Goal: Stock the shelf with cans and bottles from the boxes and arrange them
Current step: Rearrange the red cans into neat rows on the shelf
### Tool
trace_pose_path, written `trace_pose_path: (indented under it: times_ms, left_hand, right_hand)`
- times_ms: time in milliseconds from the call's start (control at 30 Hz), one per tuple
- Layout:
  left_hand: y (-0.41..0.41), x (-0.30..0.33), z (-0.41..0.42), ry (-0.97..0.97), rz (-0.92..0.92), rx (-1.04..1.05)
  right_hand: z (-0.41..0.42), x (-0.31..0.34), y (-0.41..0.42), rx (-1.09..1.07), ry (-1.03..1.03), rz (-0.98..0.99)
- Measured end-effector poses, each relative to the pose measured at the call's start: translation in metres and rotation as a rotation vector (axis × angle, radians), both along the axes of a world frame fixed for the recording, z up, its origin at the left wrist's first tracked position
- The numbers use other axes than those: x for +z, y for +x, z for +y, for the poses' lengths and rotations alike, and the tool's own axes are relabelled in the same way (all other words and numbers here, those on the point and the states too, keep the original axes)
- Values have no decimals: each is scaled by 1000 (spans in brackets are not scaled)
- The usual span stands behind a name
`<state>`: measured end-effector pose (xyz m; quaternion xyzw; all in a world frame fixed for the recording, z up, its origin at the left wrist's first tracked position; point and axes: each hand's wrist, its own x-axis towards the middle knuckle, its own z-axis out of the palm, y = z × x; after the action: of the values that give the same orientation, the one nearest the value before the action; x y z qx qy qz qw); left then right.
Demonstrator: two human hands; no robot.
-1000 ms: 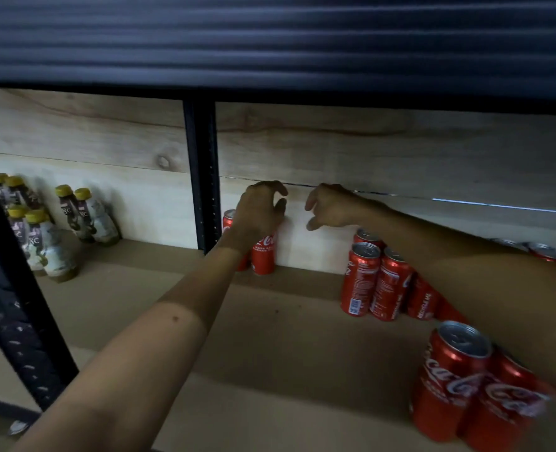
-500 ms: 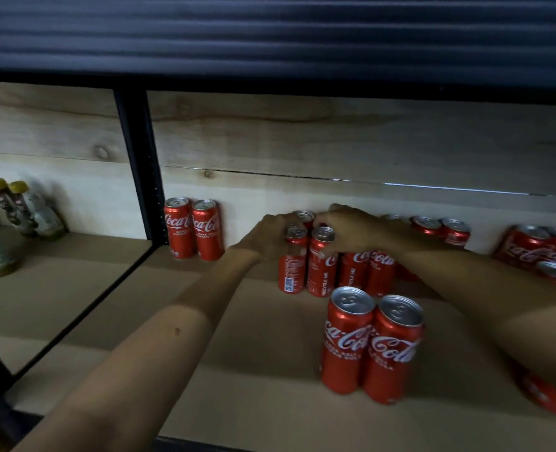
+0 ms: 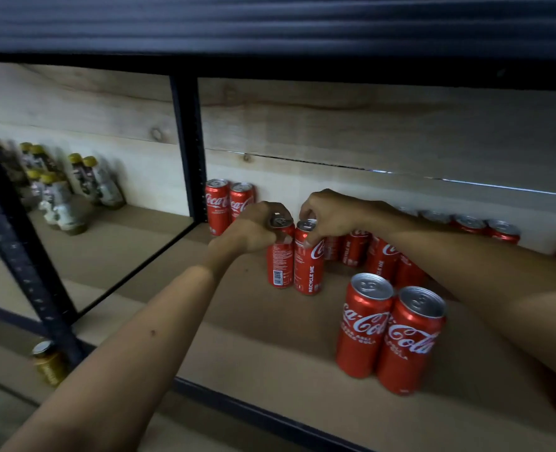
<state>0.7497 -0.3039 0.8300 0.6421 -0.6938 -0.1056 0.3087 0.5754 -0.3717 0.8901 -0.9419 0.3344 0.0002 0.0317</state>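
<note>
Your left hand [image 3: 254, 228] and right hand [image 3: 327, 216] each grip a slim red aluminium cola can [image 3: 280, 256] by its rim; rigid, probably heavy, smooth-sided.

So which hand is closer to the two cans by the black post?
Left. The left hand holds a can just beside that pair; the right hand is farther right.
</note>
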Motion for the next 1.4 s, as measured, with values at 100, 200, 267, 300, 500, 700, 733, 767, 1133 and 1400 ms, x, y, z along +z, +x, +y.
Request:
trace_pose_path:
  times_ms: [100,200,267,300,500,700,733,767,1133,1400]
  left_hand:
    - [31,1,13,49,43,27]
    - [59,1,25,41,50,47]
    - [74,2,31,20,33,54]
    - [81,3,33,8,34,53]
    - [104,0,37,-22,33,49]
    - [113,1,37,-1,15,-4]
    - [114,1,36,12,23,-11]
    - [115,2,37,26,32,-16]
    - [117,16,41,227,-84,-107]
    - [116,10,41,43,-96,-54]
  right_hand:
    - [9,-1,32,48,13,-16]
    - [15,1,60,71,32,-38]
    - [18,3,77,74,44,-45]
    - [18,3,85,76,44,-43]
    - [23,1,108,64,68,-25]
    - [29,-4,109,44,77,-71]
    - [30,-4,110,41,82,-76]
    - [30,-5,110,38,85,-78]
    - [32,-5,106,3,142,-70]
    - [38,-4,108,-29,177,-63]
